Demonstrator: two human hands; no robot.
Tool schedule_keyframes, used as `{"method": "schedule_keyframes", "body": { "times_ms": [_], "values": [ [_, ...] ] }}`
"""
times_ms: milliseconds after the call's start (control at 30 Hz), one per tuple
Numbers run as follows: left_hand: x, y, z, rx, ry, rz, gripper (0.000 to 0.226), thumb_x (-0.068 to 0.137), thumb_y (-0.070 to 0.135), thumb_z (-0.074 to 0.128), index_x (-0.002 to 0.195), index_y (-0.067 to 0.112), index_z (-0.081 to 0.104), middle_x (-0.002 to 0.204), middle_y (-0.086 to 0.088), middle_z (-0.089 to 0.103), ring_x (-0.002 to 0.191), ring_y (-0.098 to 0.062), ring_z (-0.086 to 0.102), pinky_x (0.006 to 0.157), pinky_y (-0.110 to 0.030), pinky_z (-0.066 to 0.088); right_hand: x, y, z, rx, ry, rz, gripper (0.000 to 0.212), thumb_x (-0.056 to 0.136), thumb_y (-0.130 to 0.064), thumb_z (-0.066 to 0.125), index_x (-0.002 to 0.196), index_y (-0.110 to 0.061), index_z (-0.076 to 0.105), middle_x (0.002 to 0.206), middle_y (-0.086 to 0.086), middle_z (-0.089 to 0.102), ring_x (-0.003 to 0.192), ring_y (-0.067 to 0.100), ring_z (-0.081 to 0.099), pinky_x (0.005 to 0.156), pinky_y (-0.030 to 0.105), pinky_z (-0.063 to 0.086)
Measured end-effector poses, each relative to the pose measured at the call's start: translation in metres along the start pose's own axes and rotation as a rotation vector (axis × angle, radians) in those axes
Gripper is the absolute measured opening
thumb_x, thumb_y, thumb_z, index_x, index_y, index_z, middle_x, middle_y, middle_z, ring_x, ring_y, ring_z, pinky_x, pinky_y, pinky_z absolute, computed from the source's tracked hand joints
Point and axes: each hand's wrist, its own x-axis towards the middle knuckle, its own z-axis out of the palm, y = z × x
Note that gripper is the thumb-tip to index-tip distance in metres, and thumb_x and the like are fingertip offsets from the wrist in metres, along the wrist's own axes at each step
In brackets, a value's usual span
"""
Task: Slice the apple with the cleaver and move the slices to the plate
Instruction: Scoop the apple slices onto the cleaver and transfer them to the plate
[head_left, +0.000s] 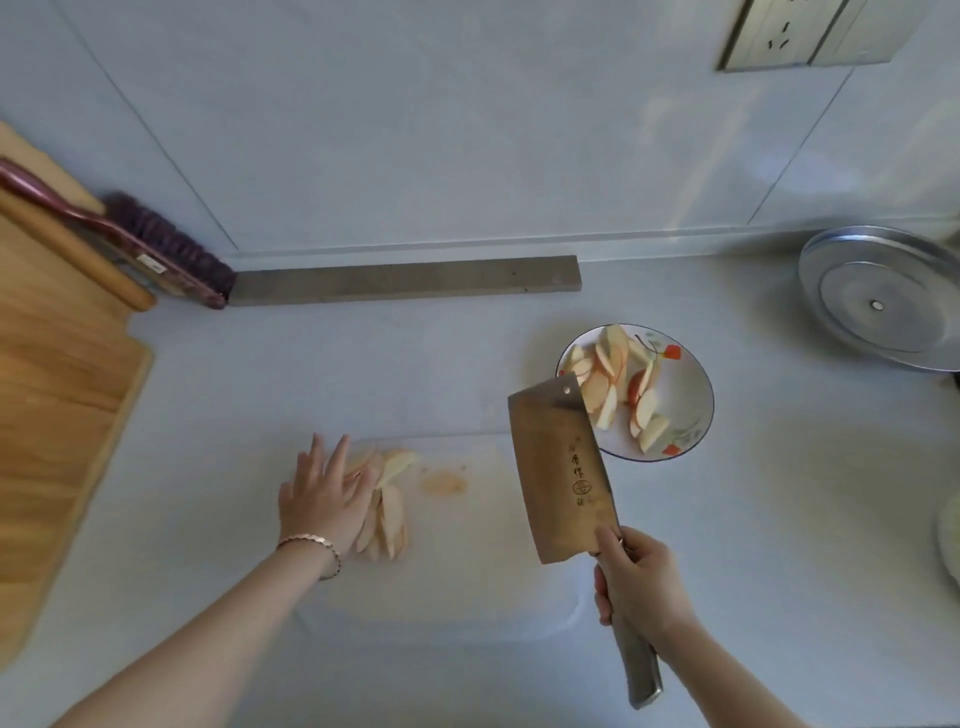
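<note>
The counter (779, 519) carries a pale cutting board (467, 587), with a part-filled plate (691, 395) at its two o'clock. The right hand (639, 582), grip wrapped round the handle, holds the cleaver (561, 467) raised. The left hand (322, 499), fingers spread, rests on the apple slices (392, 514) at the board's nine o'clock. This looks like the moving step; next, these slices likely need gathering onto the blade.

Our left forearm comes in from seven o'clock, and our left hand (324, 501) lies flat, fingers straight and spread toward twelve o'clock, its three o'clock edge against the apple slices (392, 512). A bracelet (311, 543) circles that wrist. Our right forearm enters from five o'clock. Our right hand (636, 582) curls round the handle of the cleaver (563, 478), the blade aimed at eleven o'clock.
</note>
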Motion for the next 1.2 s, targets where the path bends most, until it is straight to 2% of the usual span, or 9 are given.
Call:
{"method": "schedule_keyframes", "body": {
  "times_ms": [100,200,300,367,433,700,933,1067,1200],
  "values": [
    [0.006,-0.028,0.009,-0.076,-0.096,-0.017,0.081,0.077,0.071,0.017,0.146,0.03,0.022,0.158,-0.002,0.011,0.146,-0.021,0.006,0.117,-0.039,0.014,-0.007,0.016,0.025,-0.04,-0.046,0.004,0.034,0.097,-0.015,0.045,0.069,0.0,0.053,0.044,0.008,0.051,0.03,0.017,0.045,0.037,0.022,0.04],
    [0.001,-0.028,0.017,-0.077,-0.048,0.056,0.073,0.086,0.06,0.032,0.145,0.018,0.025,0.156,-0.004,0.017,0.145,-0.022,0.008,0.118,-0.037,0.011,-0.013,0.025,0.044,-0.028,-0.064,0.026,0.033,0.098,-0.015,0.045,0.069,-0.001,0.052,0.044,0.007,0.05,0.032,0.018,0.044,0.039,0.025,0.041],
    [-0.012,-0.021,0.022,-0.159,-0.034,0.144,0.084,0.08,0.062,0.041,0.145,0.012,0.024,0.155,-0.004,0.021,0.145,-0.027,0.008,0.119,-0.035,0.007,-0.019,0.029,0.065,-0.018,-0.074,0.034,0.035,0.098,-0.016,0.044,0.067,-0.002,0.052,0.045,0.008,0.05,0.033,0.018,0.045,0.039,0.025,0.043],
    [-0.019,-0.019,0.027,-0.192,-0.031,0.162,0.099,0.066,0.073,0.028,0.145,0.013,0.024,0.154,-0.002,0.022,0.145,-0.026,0.006,0.118,-0.033,0.005,-0.023,0.03,0.081,-0.017,-0.081,0.038,0.035,0.098,-0.017,0.044,0.066,-0.003,0.05,0.044,0.008,0.05,0.032,0.018,0.045,0.039,0.024,0.043],
    [-0.022,-0.017,0.031,-0.246,0.008,0.15,0.106,0.058,0.074,0.017,0.144,0.013,0.025,0.154,-0.003,0.023,0.145,-0.025,0.008,0.118,-0.032,0.006,-0.025,0.03,0.099,0.008,-0.09,0.045,0.034,0.098,-0.016,0.044,0.066,-0.004,0.048,0.043,0.008,0.049,0.032,0.018,0.045,0.039,0.025,0.043],
    [-0.027,-0.007,0.047,-0.283,0.068,0.172,0.096,0.062,0.073,0.014,0.143,0.024,0.028,0.155,-0.003,0.016,0.145,-0.027,0.004,0.118,-0.035,0.004,-0.032,0.026,0.163,0.103,-0.128,0.063,0.037,0.097,-0.013,0.044,0.06,-0.007,0.041,0.04,0.008,0.048,0.029,0.019,0.044,0.036,0.023,0.038],
    [-0.027,-0.01,0.048,-0.328,0.143,0.17,0.078,0.071,0.066,0.032,0.13,0.018,0.051,0.144,-0.013,0.038,0.136,-0.039,0.026,0.113,-0.043,0.02,-0.033,0.027,0.171,0.124,-0.096,0.076,0.035,0.097,-0.012,0.045,0.062,-0.006,0.043,0.042,0.009,0.049,0.029,0.019,0.044,0.038,0.026,0.041],
    [-0.014,-0.015,0.037,-0.35,0.089,0.128,0.064,0.075,0.059,0.061,0.131,0.031,0.047,0.155,-0.014,0.007,0.143,-0.03,0.004,0.116,-0.037,0.009,-0.039,0.03,0.167,0.083,-0.072,0.087,0.033,0.098,-0.016,0.045,0.067,-0.004,0.046,0.042,0.009,0.05,0.03,0.017,0.045,0.038,0.027,0.042],
    [0.0,-0.014,0.033,-0.349,0.032,0.184,0.08,0.075,0.059,0.062,0.142,0.03,0.027,0.156,-0.015,-0.007,0.144,-0.026,-0.012,0.118,-0.036,-0.002,-0.038,0.029,0.168,0.071,-0.066,0.083,0.033,0.098,-0.016,0.045,0.067,-0.004,0.046,0.041,0.008,0.051,0.03,0.018,0.046,0.04,0.028,0.042]
  ]
}}
